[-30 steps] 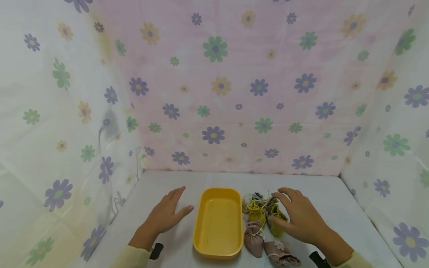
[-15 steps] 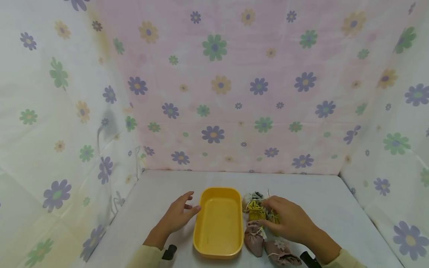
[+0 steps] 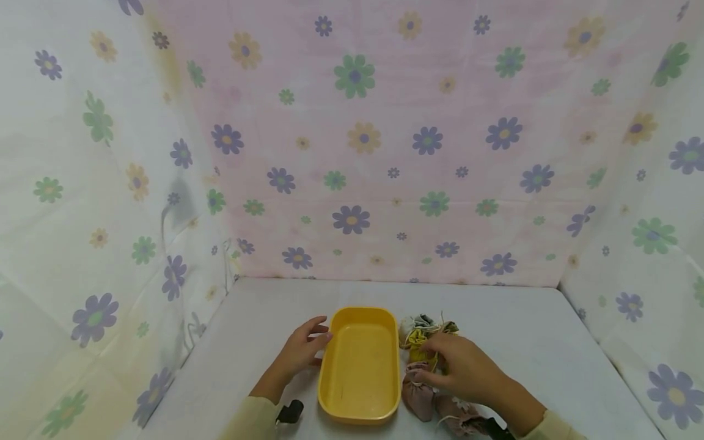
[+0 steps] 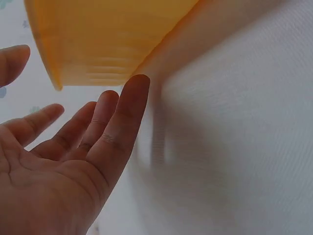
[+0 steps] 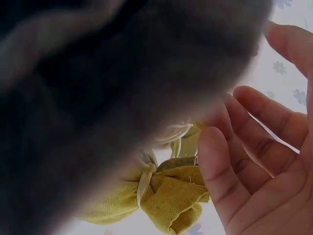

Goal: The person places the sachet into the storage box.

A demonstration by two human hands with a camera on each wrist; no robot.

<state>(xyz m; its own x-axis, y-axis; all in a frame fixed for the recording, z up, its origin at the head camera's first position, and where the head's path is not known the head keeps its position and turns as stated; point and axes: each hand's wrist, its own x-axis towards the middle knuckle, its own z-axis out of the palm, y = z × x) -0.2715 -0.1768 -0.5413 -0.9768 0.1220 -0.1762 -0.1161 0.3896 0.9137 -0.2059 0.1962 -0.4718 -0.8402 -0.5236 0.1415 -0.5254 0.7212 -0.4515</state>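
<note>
A yellow tray (image 3: pixel 360 373) stands on the white table, its inside bare. My left hand (image 3: pixel 301 349) is at its left side with relaxed fingers; in the left wrist view the fingertips (image 4: pixel 136 90) reach the lower edge of the tray wall (image 4: pixel 107 44). Over the small cloth drawstring pouches, my right hand (image 3: pixel 467 370) spreads thumb and fingers. Its fingertips overlap a yellow pouch (image 3: pixel 417 341), and its thumb lies over a mauve pouch (image 3: pixel 419 400). The right wrist view has a mustard pouch (image 5: pixel 171 196) beside gently bent fingers; a dark blur hides much of it.
Behind the yellow pouch sits a whitish pouch (image 3: pixel 406 329), with a dark patterned one (image 3: pixel 450 326) to its right. Another mauve pouch (image 3: pixel 453 412) with a flower lies nearest me. Flower-printed curtains (image 3: pixel 352 153) enclose the table (image 3: pixel 275 299) at the back and both sides.
My left hand has moved right to the tray's side. The right hand has come left and lower over the pouches, its fingers drawing nearer the yellow and mauve ones. Tray and pouches stay put.
</note>
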